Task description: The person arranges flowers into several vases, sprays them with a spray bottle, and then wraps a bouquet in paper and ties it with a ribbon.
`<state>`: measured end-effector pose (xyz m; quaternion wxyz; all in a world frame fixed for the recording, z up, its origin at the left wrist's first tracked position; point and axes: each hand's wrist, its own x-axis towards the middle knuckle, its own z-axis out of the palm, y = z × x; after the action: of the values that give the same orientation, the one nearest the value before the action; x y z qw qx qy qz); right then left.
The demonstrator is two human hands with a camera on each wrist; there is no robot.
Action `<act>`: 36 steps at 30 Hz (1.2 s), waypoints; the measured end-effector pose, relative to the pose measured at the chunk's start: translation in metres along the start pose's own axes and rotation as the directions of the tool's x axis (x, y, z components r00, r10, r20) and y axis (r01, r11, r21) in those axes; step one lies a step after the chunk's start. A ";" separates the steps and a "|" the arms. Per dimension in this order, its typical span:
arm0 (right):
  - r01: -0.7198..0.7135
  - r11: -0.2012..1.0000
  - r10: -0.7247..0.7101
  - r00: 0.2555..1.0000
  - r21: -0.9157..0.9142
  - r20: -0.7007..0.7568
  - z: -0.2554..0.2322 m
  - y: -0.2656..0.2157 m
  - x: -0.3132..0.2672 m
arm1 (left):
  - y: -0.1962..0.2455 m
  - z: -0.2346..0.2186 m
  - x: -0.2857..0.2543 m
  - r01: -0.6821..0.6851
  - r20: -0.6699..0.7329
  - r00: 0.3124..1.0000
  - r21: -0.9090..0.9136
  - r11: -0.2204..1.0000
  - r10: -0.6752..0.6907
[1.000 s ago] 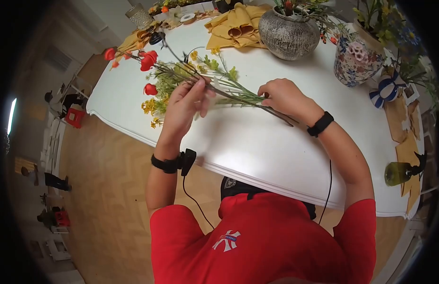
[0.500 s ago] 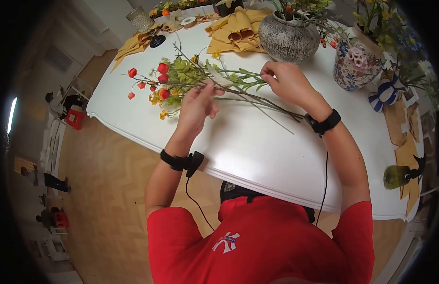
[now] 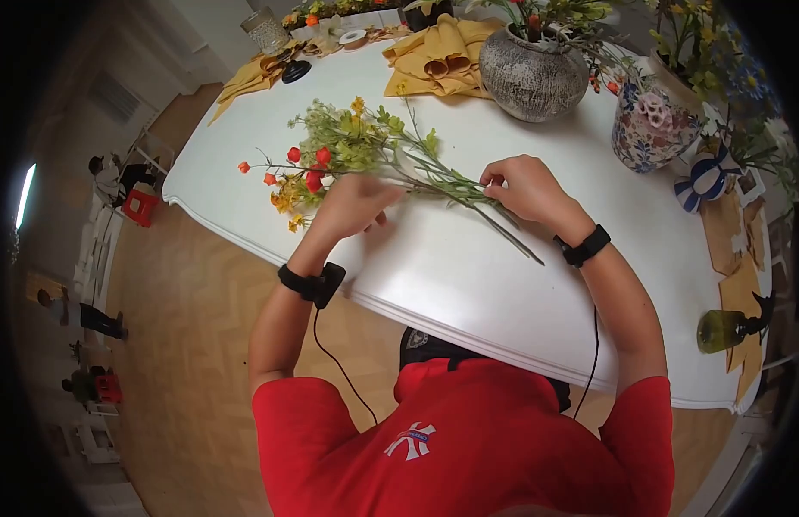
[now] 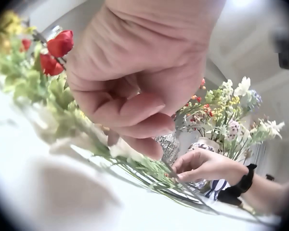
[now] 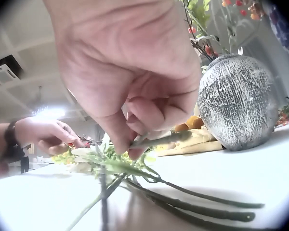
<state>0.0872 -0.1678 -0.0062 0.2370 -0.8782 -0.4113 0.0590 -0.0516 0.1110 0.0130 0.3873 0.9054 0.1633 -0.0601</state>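
Note:
A bunch of flower stems (image 3: pixel 434 177) lies slantwise across the white table, with red blooms (image 3: pixel 314 181) and yellow blooms (image 3: pixel 283 200) at its left end. My left hand (image 3: pixel 355 205), blurred, is at the near side of the bunch beside the red blooms. In the left wrist view its fingers (image 4: pixel 135 109) are curled above the stems; whether they grip a stem is hidden. My right hand (image 3: pixel 530 188) is over the lower stems, and in the right wrist view its thumb and finger pinch a green stem (image 5: pixel 166 139). Bare dark stem ends (image 3: pixel 524 248) stick out past it.
A grey textured vase (image 3: pixel 533 76) and a floral vase (image 3: pixel 654 129) stand at the back right. Yellow cloth (image 3: pixel 443 60) lies behind the bunch, a black round object (image 3: pixel 296 71) farther left. A green bottle (image 3: pixel 723 331) is at the right edge; people are in the left background.
The red blooms have come down and rightward against the bunch. My left hand has turned palm down; my right hand moved up, then back down along the stems.

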 end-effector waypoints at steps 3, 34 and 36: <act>-0.007 1.000 0.006 0.999 0.012 0.034 0.002 -0.001 0.001 | 0.014 -0.002 -0.003 -0.053 -0.232 0.942 0.613 0.788 0.243; -0.025 0.994 0.056 0.952 -0.104 0.300 0.022 0.003 0.055 | 0.008 0.028 0.022 -0.667 0.188 0.612 0.645 0.373 0.768; -0.018 0.987 0.064 0.956 -0.162 0.287 0.030 0.009 0.058 | 0.009 0.025 0.020 -0.668 0.204 0.626 0.639 0.382 0.753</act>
<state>0.1222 -0.1182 -0.0318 0.1026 -0.8842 -0.4267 0.1597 -0.0296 0.0919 -0.0032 0.0165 0.9614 -0.2505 0.1126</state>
